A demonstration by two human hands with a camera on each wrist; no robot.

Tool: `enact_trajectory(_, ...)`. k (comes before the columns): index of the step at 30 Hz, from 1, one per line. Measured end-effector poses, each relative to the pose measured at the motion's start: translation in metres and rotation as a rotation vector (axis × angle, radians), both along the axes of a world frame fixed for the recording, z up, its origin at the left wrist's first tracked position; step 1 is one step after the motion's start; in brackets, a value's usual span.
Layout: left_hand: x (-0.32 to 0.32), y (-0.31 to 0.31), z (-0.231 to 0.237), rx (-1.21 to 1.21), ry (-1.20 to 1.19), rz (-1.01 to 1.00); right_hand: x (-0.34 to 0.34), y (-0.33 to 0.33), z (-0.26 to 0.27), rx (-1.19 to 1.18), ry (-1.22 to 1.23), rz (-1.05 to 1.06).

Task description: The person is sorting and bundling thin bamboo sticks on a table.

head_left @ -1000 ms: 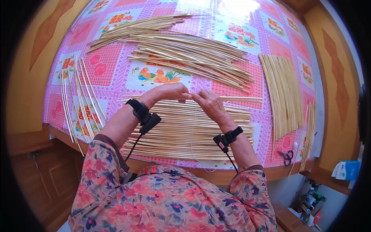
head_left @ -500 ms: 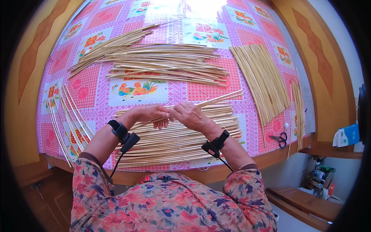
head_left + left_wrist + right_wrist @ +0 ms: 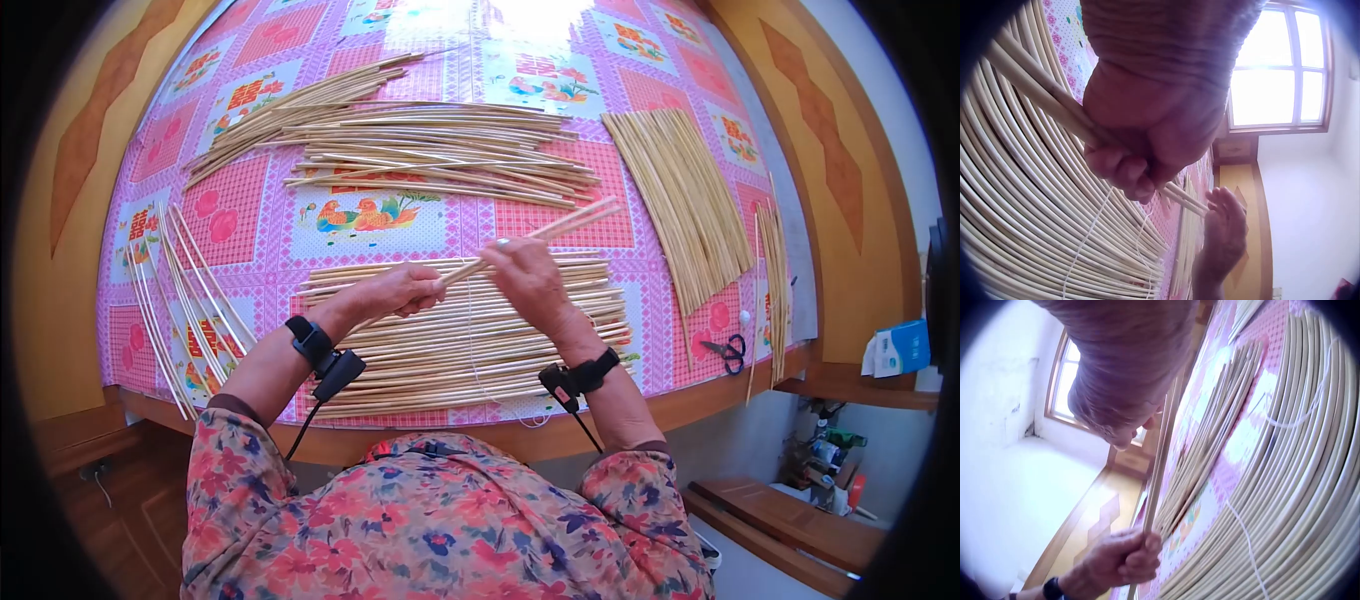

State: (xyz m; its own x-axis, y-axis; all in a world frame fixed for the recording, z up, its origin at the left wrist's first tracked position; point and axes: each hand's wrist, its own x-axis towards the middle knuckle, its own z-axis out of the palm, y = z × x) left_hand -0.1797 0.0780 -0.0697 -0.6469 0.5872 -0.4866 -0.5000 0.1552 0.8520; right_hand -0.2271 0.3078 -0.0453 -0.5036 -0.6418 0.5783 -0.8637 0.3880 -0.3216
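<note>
Two thin pale sticks (image 3: 460, 273) are held aslant above a mat of parallel sticks (image 3: 420, 345) on the table. The left hand (image 3: 400, 290) grips them; in the left wrist view that hand (image 3: 1147, 125) has its fingers curled round the sticks (image 3: 1041, 94). Farther along the sticks is the right hand (image 3: 530, 285), its fingers against them; the right wrist view hides most of its fingers behind the hand (image 3: 1129, 381). White string (image 3: 1088, 234) crosses the mat.
Loose sticks (image 3: 440, 150) lie behind the mat, a few more (image 3: 185, 290) at the left. At the right are a flat row of sticks (image 3: 685, 200), scissors (image 3: 733, 354) and a narrow bundle (image 3: 773, 290). A blue packet (image 3: 900, 350) sits beyond the table.
The hands have moved apart from where they met. The sticks between them are now raised and tilted, their right ends higher. The right hand has turned more upright.
</note>
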Motion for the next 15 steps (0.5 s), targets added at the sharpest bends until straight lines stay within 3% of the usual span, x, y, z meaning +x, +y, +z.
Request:
enact_trajectory(2,0.002,-0.009,-0.005,-0.043,-0.017,0.121,-0.016,0.023,-0.015,-0.041,-0.049,-0.176)
enact_trajectory(3,0.005,-0.011,0.000,-0.073,-0.039,0.167,-0.021,0.030,-0.019,0.060,-0.178,-0.348)
enact_trajectory(6,0.005,-0.017,-0.002,-0.009,-0.065,0.193,-0.046,0.042,-0.048,0.245,-0.196,-0.467)
enact_trajectory(15,0.008,-0.020,0.002,0.073,-0.103,0.240,-0.085,0.027,-0.097,0.707,-0.114,-0.565)
